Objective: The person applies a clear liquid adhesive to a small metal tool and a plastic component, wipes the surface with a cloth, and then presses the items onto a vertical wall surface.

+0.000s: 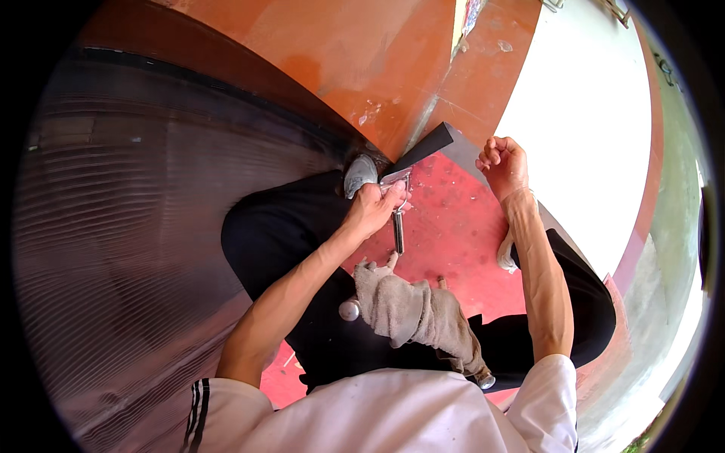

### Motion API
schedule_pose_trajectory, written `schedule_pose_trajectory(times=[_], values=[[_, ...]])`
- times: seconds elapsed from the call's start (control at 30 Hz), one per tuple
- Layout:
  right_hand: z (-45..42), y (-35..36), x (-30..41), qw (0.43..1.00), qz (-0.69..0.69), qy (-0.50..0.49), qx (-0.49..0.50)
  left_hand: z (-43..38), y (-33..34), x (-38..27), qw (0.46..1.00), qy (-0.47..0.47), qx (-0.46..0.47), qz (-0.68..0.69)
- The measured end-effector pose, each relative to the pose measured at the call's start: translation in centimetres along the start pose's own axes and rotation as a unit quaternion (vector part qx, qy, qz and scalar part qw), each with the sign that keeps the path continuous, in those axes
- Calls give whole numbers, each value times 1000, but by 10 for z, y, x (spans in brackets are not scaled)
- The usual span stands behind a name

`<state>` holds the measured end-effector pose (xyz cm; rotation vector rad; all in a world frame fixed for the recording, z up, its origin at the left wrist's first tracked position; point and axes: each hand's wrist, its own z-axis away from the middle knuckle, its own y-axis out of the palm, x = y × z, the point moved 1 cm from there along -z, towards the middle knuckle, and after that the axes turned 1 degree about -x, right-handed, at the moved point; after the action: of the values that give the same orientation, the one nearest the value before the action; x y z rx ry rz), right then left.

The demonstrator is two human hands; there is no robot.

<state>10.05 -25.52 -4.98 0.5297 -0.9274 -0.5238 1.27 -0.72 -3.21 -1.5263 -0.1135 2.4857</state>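
My left hand [380,205] grips a small metal hand tool [399,232] with a shiny cylindrical handle and a bent metal frame; clear plastic shows at its head. Just beyond it, a dark curled sheet [422,148] lies against the corner. Over at the right, my right hand [505,164] is raised with its fingers curled in, and no object shows in it. Between my bent legs sits a frame wrapped in a greyish-beige towel [422,311], with rounded metal ends [349,310] sticking out.
A dark ribbed panel [130,243] stands close on my left. Ahead is an orange-brown painted surface [362,62], with a bright white surface [578,113] to the right. The floor [442,215] is red and speckled. A grey shoe [360,174] shows beside my left hand.
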Motion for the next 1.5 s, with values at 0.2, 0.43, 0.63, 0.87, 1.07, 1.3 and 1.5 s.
schedule_pose_trajectory(times=[0.2, 0.43, 0.63, 0.87, 1.07, 1.3, 1.5], values=[[-9, -44, -62, 964, 263, 39, 30, 1, -3, -15, 995, -67, 27, 62], [8, -40, -84, 883, 461, -7, 89, 1, -4, -14, 996, -70, 50, 26], [-5, -55, -70, 905, 423, 20, 33, -1, 7, -17, 995, -72, 56, 39], [9, -56, -89, 754, 636, -163, -31, -4, 3, -11, 988, -120, 60, 75], [27, -1, -81, 905, 406, 75, 105, -30, 14, -30, 962, -124, 46, 240], [22, 40, -50, 833, 535, -78, 118, -50, 22, -30, 949, -72, 16, 307], [-7, 43, -42, 761, 613, -181, 109, -64, 21, -35, 921, -100, -6, 376]])
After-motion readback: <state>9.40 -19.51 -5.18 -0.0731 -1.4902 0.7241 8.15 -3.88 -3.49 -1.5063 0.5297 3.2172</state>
